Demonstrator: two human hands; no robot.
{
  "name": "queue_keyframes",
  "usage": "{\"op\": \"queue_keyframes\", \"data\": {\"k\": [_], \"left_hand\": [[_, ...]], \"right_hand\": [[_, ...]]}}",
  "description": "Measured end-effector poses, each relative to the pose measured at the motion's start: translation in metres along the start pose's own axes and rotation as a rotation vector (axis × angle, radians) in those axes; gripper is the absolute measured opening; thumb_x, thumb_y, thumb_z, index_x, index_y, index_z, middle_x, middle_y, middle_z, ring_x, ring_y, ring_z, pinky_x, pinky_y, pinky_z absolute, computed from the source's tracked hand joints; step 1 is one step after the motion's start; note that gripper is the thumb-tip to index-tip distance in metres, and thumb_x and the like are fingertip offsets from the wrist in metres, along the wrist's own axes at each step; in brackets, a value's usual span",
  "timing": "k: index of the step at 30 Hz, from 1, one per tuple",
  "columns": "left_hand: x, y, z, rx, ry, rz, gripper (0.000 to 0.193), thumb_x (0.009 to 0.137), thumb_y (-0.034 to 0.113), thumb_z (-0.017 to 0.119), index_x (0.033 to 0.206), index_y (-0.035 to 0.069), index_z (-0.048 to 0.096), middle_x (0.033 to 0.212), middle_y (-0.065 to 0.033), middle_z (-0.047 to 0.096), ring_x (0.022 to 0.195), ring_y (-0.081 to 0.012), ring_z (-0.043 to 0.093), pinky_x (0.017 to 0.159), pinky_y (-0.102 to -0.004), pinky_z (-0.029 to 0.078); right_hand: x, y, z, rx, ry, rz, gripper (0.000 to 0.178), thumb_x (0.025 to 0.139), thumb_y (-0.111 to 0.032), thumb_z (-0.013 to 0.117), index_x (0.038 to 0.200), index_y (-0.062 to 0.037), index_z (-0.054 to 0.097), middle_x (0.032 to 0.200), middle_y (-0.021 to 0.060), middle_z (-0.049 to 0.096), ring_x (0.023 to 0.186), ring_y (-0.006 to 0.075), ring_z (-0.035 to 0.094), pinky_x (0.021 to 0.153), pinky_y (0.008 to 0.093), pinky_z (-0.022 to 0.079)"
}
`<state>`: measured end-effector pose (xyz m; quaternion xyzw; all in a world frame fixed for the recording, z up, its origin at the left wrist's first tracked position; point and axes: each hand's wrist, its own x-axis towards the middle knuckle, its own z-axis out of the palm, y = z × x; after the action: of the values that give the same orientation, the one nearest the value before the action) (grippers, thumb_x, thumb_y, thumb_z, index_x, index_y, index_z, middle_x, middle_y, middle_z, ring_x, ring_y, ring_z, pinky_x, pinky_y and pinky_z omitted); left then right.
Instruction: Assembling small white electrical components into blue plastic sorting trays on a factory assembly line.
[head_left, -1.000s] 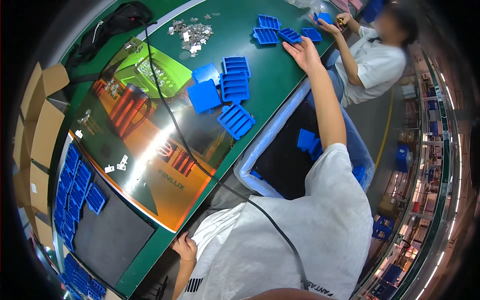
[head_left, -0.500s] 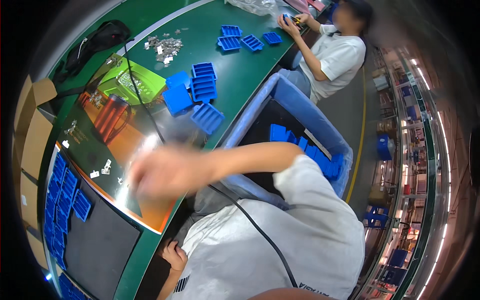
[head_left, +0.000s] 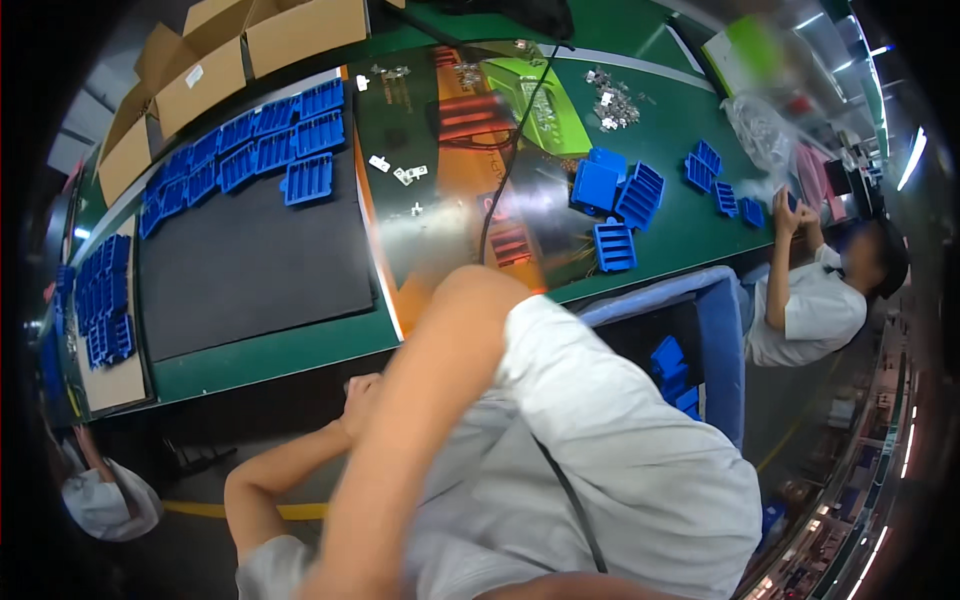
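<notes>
My left hand (head_left: 361, 402) is below the table's front edge, close to my body. Its fingers look curled in, partly behind my right forearm (head_left: 415, 425), and anything inside them is hidden. My right arm is bent sharply, elbow towards the table, and its forearm runs down out of the picture; the hand itself is out of sight. Beyond my left hand lies a black mat (head_left: 255, 250). Rows of blue slotted trays (head_left: 308, 180) line its far side. Small white and metal pieces (head_left: 405, 175) are scattered on a printed orange and dark sheet (head_left: 425, 235) ahead of the elbow.
More blue slotted trays (head_left: 640, 195) and a pile of metal pieces (head_left: 612, 105) lie on the green table (head_left: 680, 235) to the right. A black cable (head_left: 512, 150) crosses the sheet. A blue bin (head_left: 724, 340) stands at right near a co-worker (head_left: 815, 305). Cardboard boxes (head_left: 305, 45) stand behind.
My right hand, blurred over the sheet before, has drawn back towards me and out of view, the elbow bending. The view has turned left, bringing in more trays and another person.
</notes>
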<state>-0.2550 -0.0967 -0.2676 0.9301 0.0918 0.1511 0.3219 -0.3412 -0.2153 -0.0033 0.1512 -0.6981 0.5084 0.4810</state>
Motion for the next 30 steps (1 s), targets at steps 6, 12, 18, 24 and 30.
{"op": "queue_keyframes", "data": {"k": [6, 12, 18, 24, 30], "left_hand": [[-0.028, -0.003, 0.032, 0.156, -0.061, -0.054, 0.028, 0.072, 0.01, 0.064, 0.1, 0.012, 0.062, 0.116, -0.0049, 0.058, 0.105, -0.0266, 0.05, 0.092, -0.0422, 0.034], [-0.001, -0.002, 0.012, 0.115, -0.15, -0.195, 0.019, 0.068, 0.014, 0.061, 0.087, 0.014, 0.063, 0.105, -0.0027, 0.064, 0.096, -0.0295, 0.058, 0.085, -0.0438, 0.045], [0.014, -0.019, 0.01, 0.057, -0.234, -0.152, 0.023, 0.076, 0.018, 0.058, 0.099, 0.015, 0.06, 0.106, -0.0046, 0.062, 0.1, -0.0292, 0.057, 0.081, -0.0385, 0.046], [0.013, -0.021, 0.011, -0.117, -0.435, -0.457, 0.023, 0.077, 0.024, 0.061, 0.095, 0.012, 0.065, 0.082, -0.0144, 0.064, 0.072, -0.0318, 0.062, 0.065, -0.0425, 0.048], [0.033, -0.017, 0.018, -0.11, -0.426, -0.515, 0.014, 0.081, 0.017, 0.057, 0.087, 0.007, 0.065, 0.079, -0.015, 0.064, 0.069, -0.033, 0.06, 0.063, -0.0429, 0.046]], "right_hand": [[-0.102, -0.167, -0.182, 0.001, 0.132, -0.007, 0.024, 0.088, -0.019, 0.056, 0.103, -0.001, 0.057, 0.108, 0.0199, 0.057, 0.103, 0.0373, 0.054, 0.088, 0.0463, 0.043], [-0.083, -0.258, -0.168, -0.216, 1.439, -0.737, 0.03, 0.099, -0.027, 0.041, 0.124, -0.0134, 0.049, 0.117, -0.002, 0.057, 0.104, 0.0122, 0.053, 0.099, 0.0399, 0.033], [-0.094, -0.283, -0.198, -0.06, 1.801, -0.615, 0.022, 0.097, -0.023, 0.042, 0.115, -0.0127, 0.049, 0.108, -0.0028, 0.056, 0.097, 0.0104, 0.054, 0.094, 0.036, 0.035], [-0.1, -0.306, -0.265, -0.072, 1.957, -0.703, 0.019, 0.097, -0.023, 0.042, 0.111, -0.0133, 0.05, 0.101, -0.0031, 0.055, 0.092, 0.0101, 0.054, 0.09, 0.0341, 0.036], [-0.08, -0.324, -0.276, -0.17, 2.024, -0.751, 0.016, 0.096, -0.022, 0.042, 0.106, -0.0139, 0.05, 0.094, -0.0035, 0.055, 0.087, 0.0098, 0.054, 0.086, 0.0322, 0.038]]}}
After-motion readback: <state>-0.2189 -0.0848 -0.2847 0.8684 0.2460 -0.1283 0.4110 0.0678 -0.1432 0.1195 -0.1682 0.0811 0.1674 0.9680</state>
